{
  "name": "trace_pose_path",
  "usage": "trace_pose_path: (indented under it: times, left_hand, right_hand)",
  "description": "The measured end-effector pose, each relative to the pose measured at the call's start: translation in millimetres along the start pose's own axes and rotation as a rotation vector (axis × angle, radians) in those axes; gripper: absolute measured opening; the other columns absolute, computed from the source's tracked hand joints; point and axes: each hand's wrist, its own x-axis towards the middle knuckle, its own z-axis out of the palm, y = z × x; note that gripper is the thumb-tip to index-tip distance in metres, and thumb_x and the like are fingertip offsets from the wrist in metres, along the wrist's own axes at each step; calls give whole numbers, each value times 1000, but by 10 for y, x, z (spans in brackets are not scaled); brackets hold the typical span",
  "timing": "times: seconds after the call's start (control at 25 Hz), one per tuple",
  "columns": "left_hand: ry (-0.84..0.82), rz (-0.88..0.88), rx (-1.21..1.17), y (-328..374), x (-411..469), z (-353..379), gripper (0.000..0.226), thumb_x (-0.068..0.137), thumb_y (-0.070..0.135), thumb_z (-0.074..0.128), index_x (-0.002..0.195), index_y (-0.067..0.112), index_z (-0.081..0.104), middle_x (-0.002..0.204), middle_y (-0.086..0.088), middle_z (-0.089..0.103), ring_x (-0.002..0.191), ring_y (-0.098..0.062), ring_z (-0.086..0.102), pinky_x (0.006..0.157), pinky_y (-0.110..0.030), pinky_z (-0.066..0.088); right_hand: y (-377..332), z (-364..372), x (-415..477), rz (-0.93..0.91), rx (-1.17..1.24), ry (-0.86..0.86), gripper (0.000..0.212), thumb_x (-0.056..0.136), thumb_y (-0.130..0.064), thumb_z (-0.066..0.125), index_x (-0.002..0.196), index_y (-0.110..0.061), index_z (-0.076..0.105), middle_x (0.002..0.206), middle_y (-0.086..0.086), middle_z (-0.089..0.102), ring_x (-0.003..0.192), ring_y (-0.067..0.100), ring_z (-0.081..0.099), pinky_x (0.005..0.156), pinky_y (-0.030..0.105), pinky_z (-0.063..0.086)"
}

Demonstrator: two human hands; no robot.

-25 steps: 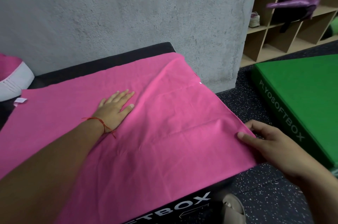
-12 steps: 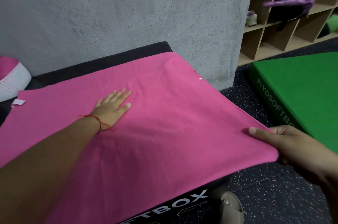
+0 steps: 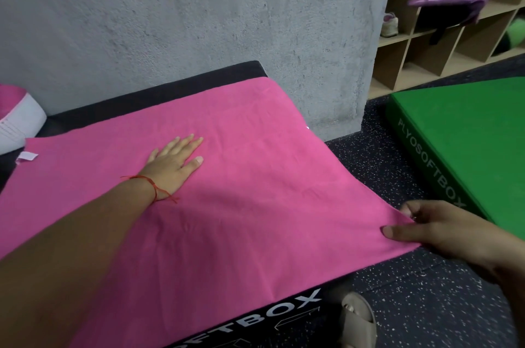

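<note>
1. Head view, the hands: our left hand [image 3: 173, 165] lies flat on the pink cloth [image 3: 270, 219], fingers straight and close together, palm down; our right hand [image 3: 443, 231] pinches the cloth's near corner, thumb on top and fingers curled beneath; the cloth is spread over the black bench [image 3: 255, 319], running from under the left hand out to the right hand, where the corner overhangs the bench edge.
2. If we tug too hard with the right hand, the cloth could slide out from under the left palm, which only presses and grips nothing; the sheet would then bunch between the two hands.
3. The pinch sits at the very edge; should it slip, the corner would drop towards the floor [image 3: 412, 305] below the right hand, close to the sandal [image 3: 359, 322].
4. A pull at a slant could skew the far edge beyond the left fingertips; the fold would then come out crooked.
5. The green box [image 3: 468, 131] stands just beyond the right hand; a wide sweep could knock our knuckles against it.
</note>
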Motion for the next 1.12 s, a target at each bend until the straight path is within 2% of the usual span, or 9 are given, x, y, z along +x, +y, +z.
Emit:
trace_pose_path:
  times: [0.08, 0.2, 0.32, 0.44, 0.52, 0.64, 0.84, 1.0, 1.12]
  left_hand:
    - [7, 1, 1, 19, -9, -5, 59, 100, 76, 11, 155, 64, -3, 170, 27, -1, 160, -10, -2, 127, -56, 3]
    - [9, 2, 15, 68, -44, -20, 59, 100, 74, 9, 156, 62, -4, 170, 26, -1, 160, -11, -1, 127, -56, 5]
    - [6, -41, 86, 150, -77, -65, 60, 101, 71, 5, 158, 57, -4, 171, 23, 0, 161, -16, 5, 124, -62, 13]
    - [-37, -167, 60, 342, -151, -70, 56, 106, 60, 9, 160, 53, 2, 173, 17, 5, 160, -23, 11, 121, -67, 20]
    - [-46, -228, -28, 479, -310, -26, 54, 108, 53, 14, 161, 52, 7, 174, 13, 5, 161, -26, 8, 123, -66, 17]
    - [-10, -194, -94, 552, -675, -13, 54, 108, 54, 21, 162, 50, 14, 174, 13, 9, 161, -23, 8, 126, -58, 13]
    - [36, -123, -50, 150, -1558, 34, 59, 106, 61, 29, 162, 45, 20, 172, 15, 17, 159, -15, 15, 126, -46, 20]
    - [59, -195, -48, -465, -2322, 53, 61, 105, 62, 28, 163, 44, 18, 172, 18, 13, 158, -9, 13, 128, -37, 13]
    - [104, -310, -96, -982, -2885, 127, 61, 105, 63, 29, 162, 45, 17, 171, 21, 13, 158, -6, 9, 127, -36, 10]
  right_hand:
    - [3, 38, 58, -18, -20, 143, 38, 75, -39, 91, 98, -16, 71, 92, 13, 75, 77, 21, 65, 72, 35, 47]
    - [-100, 175, 153, -121, -182, 360, 33, 87, -46, 83, 115, -39, 67, 115, -8, 68, 99, 13, 66, 83, 34, 51]
    - [-278, 417, 241, -294, -277, 424, 31, 89, -50, 80, 116, -41, 68, 117, -12, 68, 109, 13, 65, 95, 35, 50]
    - [-517, 661, 316, -372, -596, 488, 33, 89, -53, 73, 119, -41, 66, 116, -9, 66, 110, 22, 65, 95, 44, 54]
    - [-730, 890, 348, -448, -570, 448, 32, 89, -48, 74, 119, -39, 69, 114, -9, 68, 107, 24, 66, 93, 43, 54]
    - [-1008, 1349, 417, -557, -516, 314, 29, 91, -43, 75, 119, -35, 72, 111, -6, 70, 104, 20, 66, 92, 38, 53]
    - [-1343, 2229, 615, -617, -680, 176, 39, 95, -49, 65, 130, -32, 70, 120, 2, 71, 113, 29, 66, 96, 42, 54]
    - [-1672, 3149, 643, -702, -819, 125, 48, 99, -58, 55, 141, -36, 61, 142, -4, 60, 128, 30, 55, 105, 47, 51]
    - [-1816, 3758, 575, -745, -937, 89, 54, 101, -63, 47, 150, -42, 52, 161, -5, 44, 147, 28, 39, 116, 53, 38]
